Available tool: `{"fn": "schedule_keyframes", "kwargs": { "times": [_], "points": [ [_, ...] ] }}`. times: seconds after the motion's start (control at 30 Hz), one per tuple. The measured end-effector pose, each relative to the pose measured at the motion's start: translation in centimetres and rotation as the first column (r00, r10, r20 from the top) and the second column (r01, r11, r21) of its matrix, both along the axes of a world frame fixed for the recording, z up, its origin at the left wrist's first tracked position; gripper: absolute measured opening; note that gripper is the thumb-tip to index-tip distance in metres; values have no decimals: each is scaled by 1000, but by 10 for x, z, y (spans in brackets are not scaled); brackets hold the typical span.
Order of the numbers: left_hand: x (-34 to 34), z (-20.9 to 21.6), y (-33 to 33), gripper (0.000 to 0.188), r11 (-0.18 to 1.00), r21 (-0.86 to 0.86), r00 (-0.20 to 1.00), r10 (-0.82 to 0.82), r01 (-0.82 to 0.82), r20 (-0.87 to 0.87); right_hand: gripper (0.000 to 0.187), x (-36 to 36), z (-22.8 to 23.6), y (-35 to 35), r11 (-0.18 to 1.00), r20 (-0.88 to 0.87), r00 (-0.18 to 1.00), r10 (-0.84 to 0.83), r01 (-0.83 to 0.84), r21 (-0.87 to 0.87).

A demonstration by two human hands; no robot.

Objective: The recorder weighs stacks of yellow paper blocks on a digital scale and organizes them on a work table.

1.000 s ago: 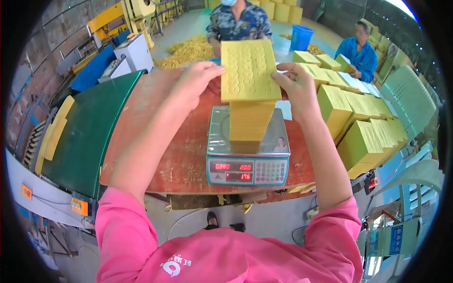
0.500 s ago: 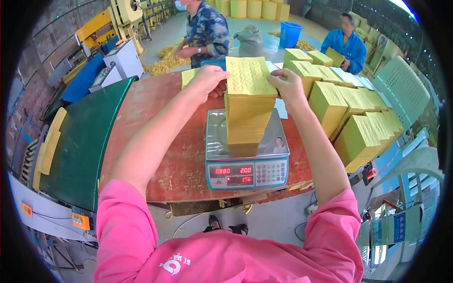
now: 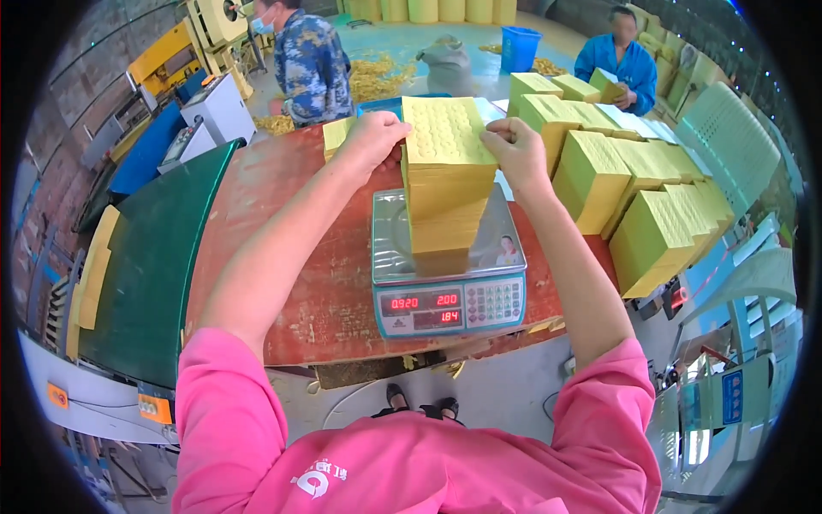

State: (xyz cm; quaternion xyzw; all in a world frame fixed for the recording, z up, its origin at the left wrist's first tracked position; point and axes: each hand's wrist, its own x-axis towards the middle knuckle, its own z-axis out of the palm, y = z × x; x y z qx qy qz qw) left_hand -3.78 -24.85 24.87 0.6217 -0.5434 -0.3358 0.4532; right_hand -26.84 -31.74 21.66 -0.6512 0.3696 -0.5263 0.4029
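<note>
Tabletop [image 3: 330, 274] bears scale [image 3: 452, 293]; above it, our left hand [image 3: 375, 144] and right hand [image 3: 521, 156] pinch stack [image 3: 447, 184], perhaps weighing; next needs gentle release.

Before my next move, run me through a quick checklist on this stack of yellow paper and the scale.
1. Embossed yellow paper stack on the digital scale's metal pan: ok, it stands there upright.
2. Left hand at the stack's top left edge: ok, touching.
3. Right hand at the top right edge: ok, touching.
4. Scale display on: ok, red digits lit.
5. Neighbouring paper stacks off the pan: ok, they stand apart to the right.
6. Stack's far side squared: cannot tell, it faces away from the camera.
</note>
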Motion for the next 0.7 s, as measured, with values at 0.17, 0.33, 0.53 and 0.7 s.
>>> {"fn": "schedule_keyframes", "kwargs": {
  "times": [0.17, 0.33, 0.53, 0.7],
  "points": [
    [2, -17, -2, 25, 994, -92, 997, 70, -67, 32, 21, -2, -13, 2, 989, -63, 996, -71, 62, -136],
    [52, -82, 35, 31, 854, -438, 920, 370, -281, 130, 22, -45, -34, 1, 991, 147, 981, -126, 117, 71],
    [140, -253, 217, 46, 824, -264, 595, 549, -501, 587, 22, -175, -179, -1, 901, -454, 794, -403, 431, -47],
    [101, -298, 296, 48, 720, -87, 292, 385, -688, 876, 28, -233, -279, 33, 809, -707, 393, -588, 263, -526]
  ]
}}
